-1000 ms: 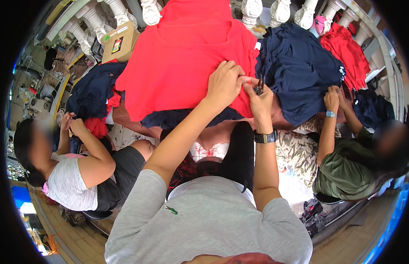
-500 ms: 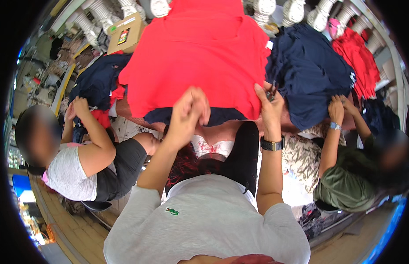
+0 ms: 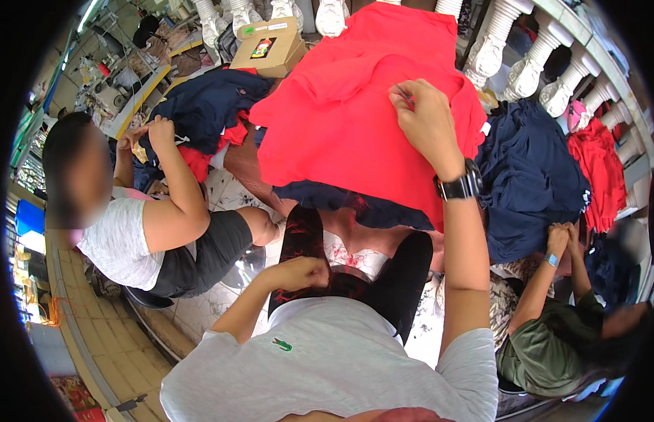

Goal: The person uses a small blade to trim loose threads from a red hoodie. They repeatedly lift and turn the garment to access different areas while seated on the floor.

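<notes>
A red shirt [image 3: 341,133] lies spread over a stack in front of me, its near edge hanging over dark navy cloth [image 3: 355,204]. Above its right part is my right hand [image 3: 429,126], with the wrist bent and the fingers curled. A small dark bit of the thread snips [image 3: 405,100] shows between those fingers; the rest is hidden by the hand. My left hand [image 3: 304,274] is down over my lap, away from the shirt, its fingers closed. Whether anything is inside them cannot be made out.
A navy garment pile [image 3: 531,176] lies to the right, with red cloth [image 3: 598,176] beyond it. Another navy pile [image 3: 207,105] and a cardboard box [image 3: 274,53] are at the left. Co-workers sit on both sides. White balusters [image 3: 492,49] line the far side.
My right hand has gone from the shirt's right edge up over its surface. My left hand has dropped from above the shirt to my lap. The shirt is now more rumpled and its near edge slants.
</notes>
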A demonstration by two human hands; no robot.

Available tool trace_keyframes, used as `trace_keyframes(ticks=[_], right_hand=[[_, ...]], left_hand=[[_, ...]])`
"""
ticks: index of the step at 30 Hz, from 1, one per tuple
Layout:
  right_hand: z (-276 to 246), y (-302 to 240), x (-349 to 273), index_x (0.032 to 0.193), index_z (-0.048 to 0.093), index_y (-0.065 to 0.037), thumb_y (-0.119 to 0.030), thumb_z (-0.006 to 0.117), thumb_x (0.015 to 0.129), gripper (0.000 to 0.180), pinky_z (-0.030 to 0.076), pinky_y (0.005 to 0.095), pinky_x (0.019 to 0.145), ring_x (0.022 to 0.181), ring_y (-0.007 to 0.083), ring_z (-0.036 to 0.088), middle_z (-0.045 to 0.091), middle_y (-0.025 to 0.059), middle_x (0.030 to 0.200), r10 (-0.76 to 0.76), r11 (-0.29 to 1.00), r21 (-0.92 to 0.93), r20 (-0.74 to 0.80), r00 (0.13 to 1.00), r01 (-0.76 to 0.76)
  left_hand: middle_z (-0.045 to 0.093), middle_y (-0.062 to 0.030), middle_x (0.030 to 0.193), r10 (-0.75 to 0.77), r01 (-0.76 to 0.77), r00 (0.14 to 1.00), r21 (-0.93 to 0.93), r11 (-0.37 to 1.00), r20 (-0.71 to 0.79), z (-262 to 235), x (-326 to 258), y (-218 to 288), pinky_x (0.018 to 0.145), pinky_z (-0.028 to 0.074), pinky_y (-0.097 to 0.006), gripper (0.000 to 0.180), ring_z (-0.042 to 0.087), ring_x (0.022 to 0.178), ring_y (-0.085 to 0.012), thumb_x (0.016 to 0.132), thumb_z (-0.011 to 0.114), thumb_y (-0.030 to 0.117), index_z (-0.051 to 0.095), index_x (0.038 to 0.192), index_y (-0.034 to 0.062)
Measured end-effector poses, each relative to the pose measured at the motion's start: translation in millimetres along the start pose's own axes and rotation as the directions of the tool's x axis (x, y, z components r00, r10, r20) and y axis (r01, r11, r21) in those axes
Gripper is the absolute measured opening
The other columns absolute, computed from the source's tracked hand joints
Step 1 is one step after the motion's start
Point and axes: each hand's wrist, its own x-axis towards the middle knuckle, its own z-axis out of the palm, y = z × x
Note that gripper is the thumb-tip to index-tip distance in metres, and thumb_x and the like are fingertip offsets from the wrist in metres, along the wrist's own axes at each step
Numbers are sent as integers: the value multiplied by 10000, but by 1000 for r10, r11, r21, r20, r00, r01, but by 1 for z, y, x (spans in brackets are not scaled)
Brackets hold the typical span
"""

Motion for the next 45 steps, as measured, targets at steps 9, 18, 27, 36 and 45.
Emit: trace_keyframes(ticks=[9,18,27,36,45], right_hand=[[46,-9,65,824,658,1,-283,796,839,316,454,352,609,613,158,544,593,72,666,165,965,148,302,939,-217],[-15,-80,12,1065,696,30,-180,781,875,295,492,251,752,837,88,601,677,10,904,193,622,749,134,972,-227],[-1,-63,-45,1071,718,19,-130,798,874,260,499,218,740,810,68,629,717,28,908,374,567,781,40,926,-263],[17,-65,-85,886,686,-81,-189,707,956,131,193,209,454,491,-12,320,431,-116,595,482,519,812,-20,876,-267],[22,-43,-123,892,721,-61,-219,693,968,178,185,213,477,526,-20,302,398,-130,613,640,330,862,95,763,-384]], left_hand=[[625,-96,971,233,-267,342,144,953,-910,-155,51,126,767,490,-311,322,588,826,-163,901,737,156,561,1129,13],[486,-135,965,561,-384,-46,533,754,-827,-167,67,186,750,488,-375,480,540,835,-268,799,801,106,506,1161,-9],[638,-125,949,619,-505,-35,549,666,-784,-161,58,164,701,531,-300,145,650,817,-199,820,684,-96,610,915,-17],[647,-94,905,522,-557,79,396,729,-849,-125,70,182,704,521,-296,280,626,777,-155,770,814,8,644,991,-9],[674,-85,895,423,-650,366,97,754,-829,-105,76,147,808,537,-291,205,650,824,-142,941,651,19,563,1121,-24]])
